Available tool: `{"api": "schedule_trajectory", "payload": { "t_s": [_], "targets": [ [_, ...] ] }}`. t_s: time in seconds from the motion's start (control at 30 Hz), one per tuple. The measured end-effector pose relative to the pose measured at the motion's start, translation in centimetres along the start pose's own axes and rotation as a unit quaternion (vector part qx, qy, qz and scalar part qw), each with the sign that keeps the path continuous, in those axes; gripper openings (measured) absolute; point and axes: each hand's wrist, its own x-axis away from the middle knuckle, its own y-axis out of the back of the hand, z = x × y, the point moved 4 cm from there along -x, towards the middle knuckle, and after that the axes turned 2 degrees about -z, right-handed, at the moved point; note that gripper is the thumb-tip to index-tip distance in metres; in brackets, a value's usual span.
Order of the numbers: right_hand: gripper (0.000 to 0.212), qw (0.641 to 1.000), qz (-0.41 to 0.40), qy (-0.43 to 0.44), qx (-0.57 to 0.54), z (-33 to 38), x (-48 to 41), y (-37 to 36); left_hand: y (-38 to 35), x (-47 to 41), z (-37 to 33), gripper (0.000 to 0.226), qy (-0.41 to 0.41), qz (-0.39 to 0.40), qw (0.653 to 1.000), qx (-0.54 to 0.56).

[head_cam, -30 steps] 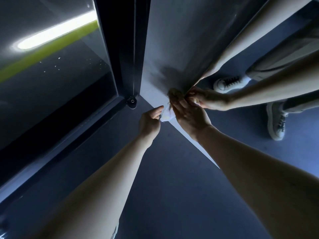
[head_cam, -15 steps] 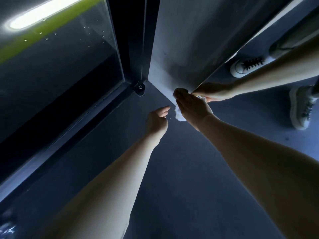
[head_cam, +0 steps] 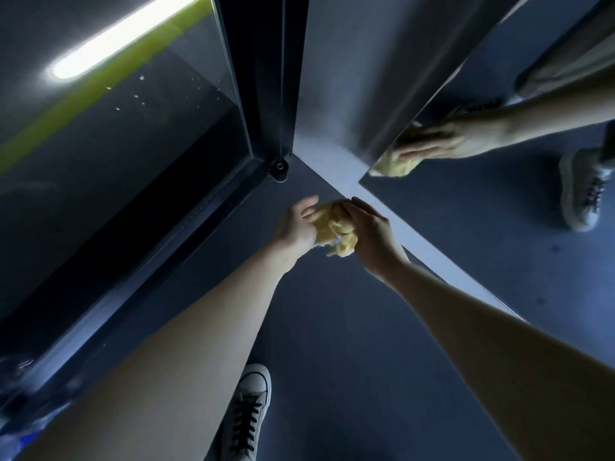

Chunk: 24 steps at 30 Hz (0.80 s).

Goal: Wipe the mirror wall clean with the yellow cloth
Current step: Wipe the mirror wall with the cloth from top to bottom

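The yellow cloth [head_cam: 334, 227] is bunched up in the air between both my hands, just off the wall's pale baseboard. My left hand [head_cam: 294, 224] cups its left side, fingers pointing up. My right hand [head_cam: 374, 234] wraps over its right side, fingers laid across the top. The mirror wall [head_cam: 472, 234] runs along the right. It reflects a hand over the cloth, the floor and a shoe. Neither hand touches the mirror.
A dark glass panel [head_cam: 133, 154] at left reflects a strip light and shows small specks. A round door stop [head_cam: 279, 167] sits in the floor corner by a dark metal frame. My shoe [head_cam: 248, 414] stands on the blue-grey floor below.
Both hands have pulled back from the mirror's lower edge toward me. The cloth, earlier pressed at the mirror's corner, is now gathered into a bunch between the two hands.
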Motion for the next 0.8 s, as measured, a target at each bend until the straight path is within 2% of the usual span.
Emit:
{"api": "schedule_trajectory", "payload": {
  "t_s": [0.13,0.2,0.27,0.43,0.63,0.7,0.8],
  "targets": [
    [0.047,0.997,-0.055,0.003,-0.048,3.5,3.9,4.5,-0.4,4.7,-3.7,0.053,-0.073,0.039,0.994,-0.067],
    [0.049,0.996,-0.068,0.006,-0.06,4.9,5.6,7.1,-1.0,7.1,-5.9,0.048,-0.126,0.041,0.983,-0.129],
    [0.05,0.995,-0.082,0.006,-0.055,6.0,7.1,9.7,-1.6,9.9,-8.3,0.043,-0.144,0.035,0.976,-0.162],
    [0.057,0.989,-0.132,0.021,-0.068,8.7,11.7,18.0,-3.2,17.4,-15.8,0.054,-0.209,0.038,0.956,-0.204],
    [0.06,0.975,-0.172,0.086,-0.11,14.4,21.1,31.5,-5.0,29.5,-26.0,0.025,-0.286,0.041,0.93,-0.226],
    [0.061,0.974,-0.167,0.08,-0.128,16.5,25.0,36.9,-5.9,35.0,-30.0,0.022,-0.322,0.056,0.917,-0.229],
    [0.041,0.966,-0.193,0.05,-0.167,18.8,30.8,44.6,-8.1,43.2,-35.3,0.02,-0.359,0.086,0.898,-0.239]
  ]
}}
